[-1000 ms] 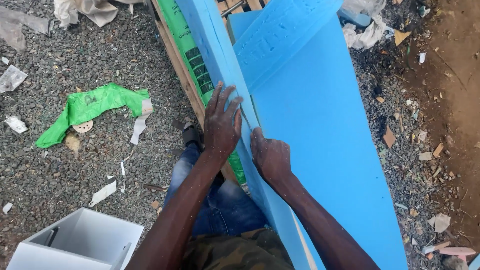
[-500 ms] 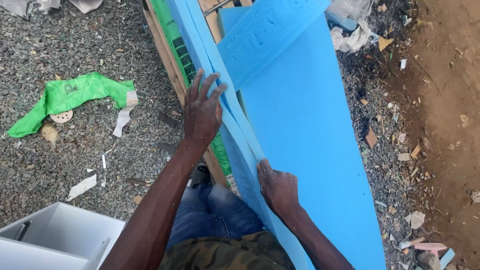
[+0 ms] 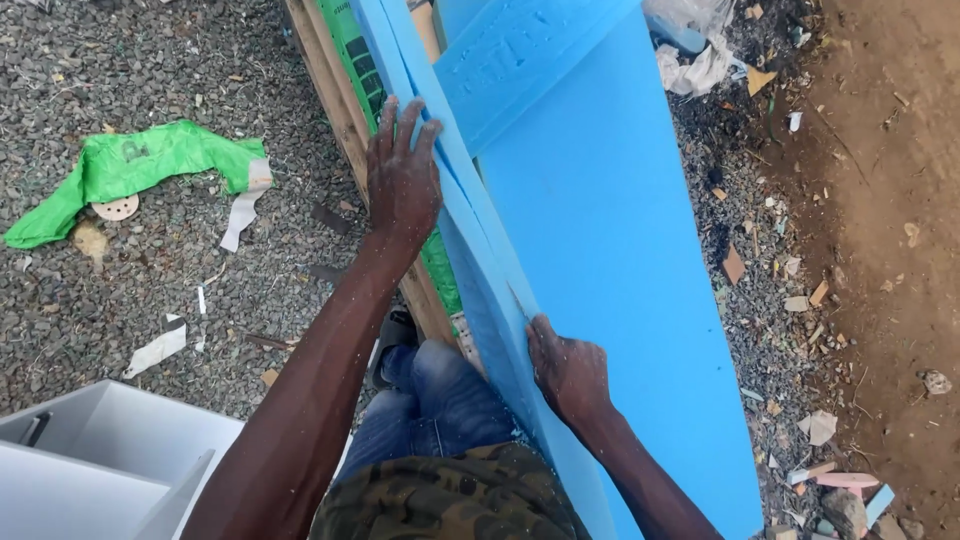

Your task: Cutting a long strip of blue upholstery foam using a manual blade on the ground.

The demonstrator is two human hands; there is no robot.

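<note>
Both hands are on a long blue foam board that runs from the top of the view down past the person's knees. The left hand lies flat and spread, fingers splayed, pressing on a narrow blue strip at the board's left edge; it clasps nothing. The right hand sits lower on the same edge, its fingers curled against the foam just where the strip meets the board, though whether it pinches anything small there cannot be told. The board is bright sky blue, smooth and matte, with straight sides and a clean flat face. Near its top end a shorter blue foam piece lies across it at a slant, with raised lettering pressed into its surface. The strip looks partly split off the board, parting from it near the left hand and joining it again near the right hand. Just left of the board a wooden plank runs alongside, with a green printed wrapper between plank and foam. Further left of the board, on grey gravel, lies a crumpled green plastic bag. Right of the board there are wood scraps and bare brown earth. Below the board's left edge are the person's jeans, and well left of them a white box.
</note>
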